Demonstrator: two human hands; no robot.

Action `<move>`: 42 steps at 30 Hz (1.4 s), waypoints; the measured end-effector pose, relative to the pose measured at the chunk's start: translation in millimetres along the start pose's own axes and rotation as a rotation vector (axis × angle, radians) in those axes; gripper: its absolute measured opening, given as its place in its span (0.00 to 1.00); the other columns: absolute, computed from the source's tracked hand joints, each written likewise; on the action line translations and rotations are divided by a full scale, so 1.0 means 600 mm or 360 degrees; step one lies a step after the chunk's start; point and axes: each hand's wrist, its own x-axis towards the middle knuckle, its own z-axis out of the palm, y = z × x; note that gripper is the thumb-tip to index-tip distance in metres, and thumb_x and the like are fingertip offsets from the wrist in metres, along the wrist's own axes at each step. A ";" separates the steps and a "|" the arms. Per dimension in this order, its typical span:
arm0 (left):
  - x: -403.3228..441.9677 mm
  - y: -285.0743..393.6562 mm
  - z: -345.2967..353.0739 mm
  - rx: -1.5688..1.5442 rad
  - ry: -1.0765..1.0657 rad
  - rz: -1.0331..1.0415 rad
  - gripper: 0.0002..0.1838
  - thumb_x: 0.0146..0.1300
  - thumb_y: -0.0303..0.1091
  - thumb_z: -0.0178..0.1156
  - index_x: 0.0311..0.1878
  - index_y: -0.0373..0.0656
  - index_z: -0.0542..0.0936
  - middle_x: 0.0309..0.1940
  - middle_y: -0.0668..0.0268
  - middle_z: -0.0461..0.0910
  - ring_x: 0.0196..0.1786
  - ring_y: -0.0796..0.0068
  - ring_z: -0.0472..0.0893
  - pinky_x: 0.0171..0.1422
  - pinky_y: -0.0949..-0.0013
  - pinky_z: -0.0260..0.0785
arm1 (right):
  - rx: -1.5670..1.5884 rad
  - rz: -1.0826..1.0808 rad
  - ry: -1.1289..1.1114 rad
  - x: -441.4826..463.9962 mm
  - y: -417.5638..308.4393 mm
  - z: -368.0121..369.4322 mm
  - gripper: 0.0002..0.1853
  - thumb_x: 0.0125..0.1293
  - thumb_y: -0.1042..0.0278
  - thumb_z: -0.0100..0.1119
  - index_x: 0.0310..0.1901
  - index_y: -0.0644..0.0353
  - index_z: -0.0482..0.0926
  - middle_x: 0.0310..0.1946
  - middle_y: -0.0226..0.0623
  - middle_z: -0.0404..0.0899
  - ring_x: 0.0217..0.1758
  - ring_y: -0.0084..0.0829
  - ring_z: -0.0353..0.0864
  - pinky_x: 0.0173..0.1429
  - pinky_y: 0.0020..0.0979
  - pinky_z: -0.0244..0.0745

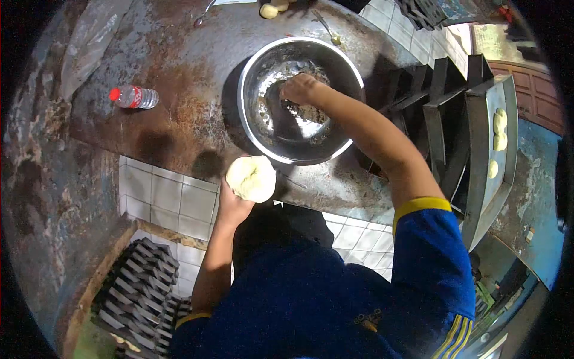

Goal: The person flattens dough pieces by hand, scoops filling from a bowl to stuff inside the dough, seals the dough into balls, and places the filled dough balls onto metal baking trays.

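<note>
In my left hand (232,206), a pale flattened round of dough (251,179) with a dented middle rests over the curled fingers, just off the near table edge. My right hand (301,88) reaches down inside a large shiny metal bowl (244,113), its fingers curled low and mostly hidden. Dark, crumbly filling (314,72) clings to the bowl's bottom and sides around that hand. Whatever the right fingers pinch is out of sight.
A plastic bottle with a red cap (134,97) lies on the worn table (173,54). Behind the bowl are a spoon (327,27) and dough balls (269,11). Metal trays (505,161), one bearing dough pieces (500,122), stand at the right. Stacked dark pans (137,293) sit lower left.
</note>
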 end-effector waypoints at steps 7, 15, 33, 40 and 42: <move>0.001 0.006 -0.010 -0.0807 0.0210 -0.0522 0.14 0.78 0.32 0.60 0.63 0.44 0.78 0.43 0.67 0.84 0.34 0.82 0.77 0.32 0.73 0.67 | -0.0282 -0.0235 0.0054 0.028 0.003 -0.009 0.11 0.73 0.68 0.61 0.48 0.56 0.91 0.47 0.36 0.91 0.57 0.42 0.91 0.56 0.44 0.89; 0.005 -0.004 -0.041 -0.0820 0.0241 -0.0534 0.16 0.77 0.35 0.64 0.63 0.43 0.80 0.45 0.68 0.85 0.36 0.82 0.78 0.33 0.74 0.66 | -0.0418 -0.0290 -0.0062 0.025 0.017 -0.010 0.10 0.73 0.65 0.59 0.44 0.54 0.90 0.48 0.37 0.89 0.59 0.41 0.90 0.56 0.42 0.88; 0.033 0.017 -0.017 -0.0377 -0.0088 -0.0534 0.20 0.67 0.30 0.73 0.61 0.42 0.81 0.43 0.69 0.88 0.38 0.83 0.82 0.29 0.76 0.69 | 0.2755 0.0676 0.0764 -0.169 0.018 0.056 0.12 0.73 0.67 0.71 0.54 0.60 0.83 0.45 0.31 0.87 0.47 0.25 0.88 0.54 0.30 0.85; 0.051 0.030 0.022 -0.0564 -0.0119 -0.0547 0.18 0.66 0.27 0.73 0.58 0.41 0.83 0.43 0.70 0.88 0.34 0.87 0.80 0.30 0.77 0.69 | 0.3541 0.0656 0.0953 -0.222 -0.040 0.079 0.09 0.77 0.72 0.63 0.56 0.54 0.79 0.46 0.31 0.86 0.45 0.26 0.87 0.45 0.28 0.84; 0.056 0.035 0.029 -0.0567 -0.0168 -0.0538 0.20 0.66 0.27 0.73 0.60 0.40 0.82 0.44 0.70 0.88 0.34 0.87 0.80 0.30 0.77 0.69 | 0.3336 0.0599 0.1107 -0.235 -0.048 0.066 0.10 0.77 0.71 0.63 0.57 0.55 0.80 0.48 0.31 0.87 0.47 0.25 0.87 0.46 0.28 0.83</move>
